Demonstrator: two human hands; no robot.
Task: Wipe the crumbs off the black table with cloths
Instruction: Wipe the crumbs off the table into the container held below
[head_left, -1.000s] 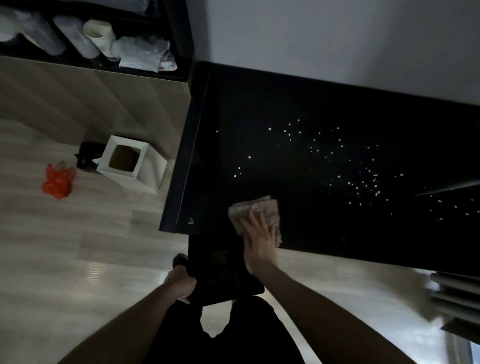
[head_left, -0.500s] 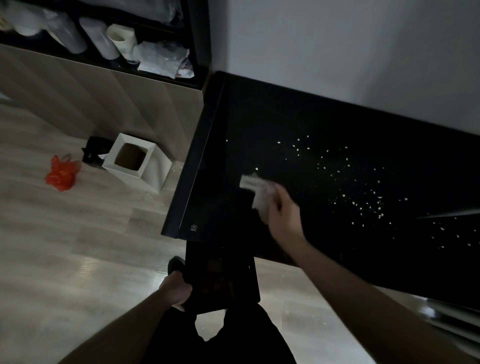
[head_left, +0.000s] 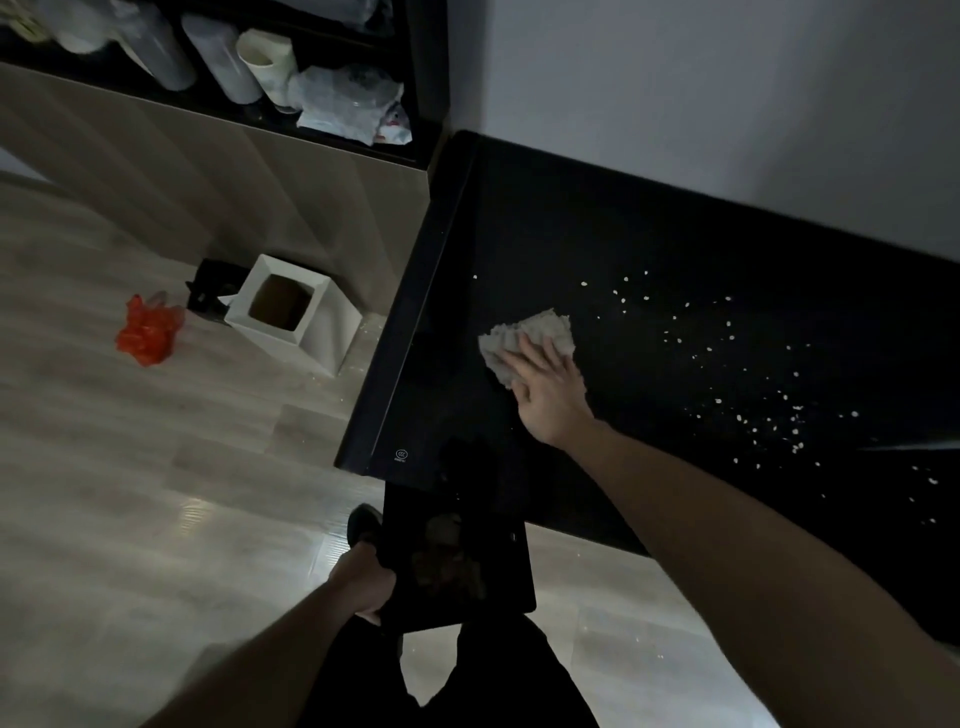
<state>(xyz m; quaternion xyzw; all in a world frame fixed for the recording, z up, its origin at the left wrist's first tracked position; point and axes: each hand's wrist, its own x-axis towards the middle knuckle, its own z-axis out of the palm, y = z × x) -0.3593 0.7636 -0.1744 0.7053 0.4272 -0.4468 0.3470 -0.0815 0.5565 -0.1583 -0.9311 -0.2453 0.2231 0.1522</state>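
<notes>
A: Where are your hands?

B: Your right hand lies flat, fingers spread, pressing the cloth onto the table just left of centre frame. Your left hand, lower centre, is closed round the edge of a dark tray held at the table's near edge.

A: And the crumbs?

B: They lie right of the cloth in a loose band whose long axis runs from upper centre down toward the right edge. A single crumb sits upper left of the cloth.

A: Which hand serves?

B: The right is nearer; the left is well apart, under the rim. The tray lies lower left of the band, so your stroke likely has to draw the crumbs leftward and down toward that near edge. The bin on the floor, at left, is well apart from both hands.
</notes>
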